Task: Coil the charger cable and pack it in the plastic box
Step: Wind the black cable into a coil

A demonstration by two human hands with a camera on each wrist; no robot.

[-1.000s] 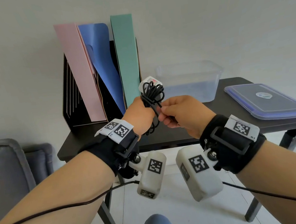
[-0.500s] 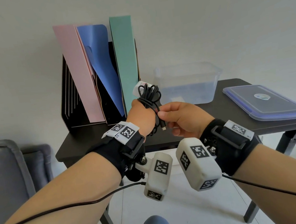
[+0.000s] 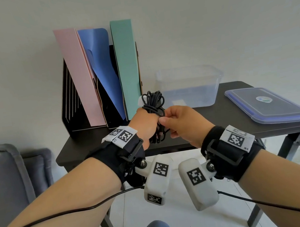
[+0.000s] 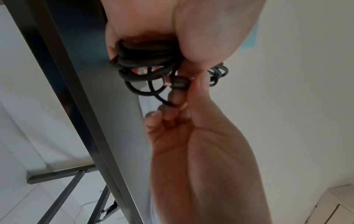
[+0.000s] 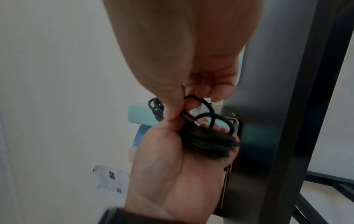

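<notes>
left hand fist wrapped round coiled black charger cable — bundle upright, loops sticking out above and below the fist, held in the air over the table's near edge | right hand thumb and fingers pinching the cable's plug end against the coil | clear plastic box open at the far edge | lid at right edge

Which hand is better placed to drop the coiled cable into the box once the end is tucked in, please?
Probably the left. The left hand already grips the whole cable bundle, whereas the right hand only pinches the plug end. The open box stands just behind both hands.
</notes>
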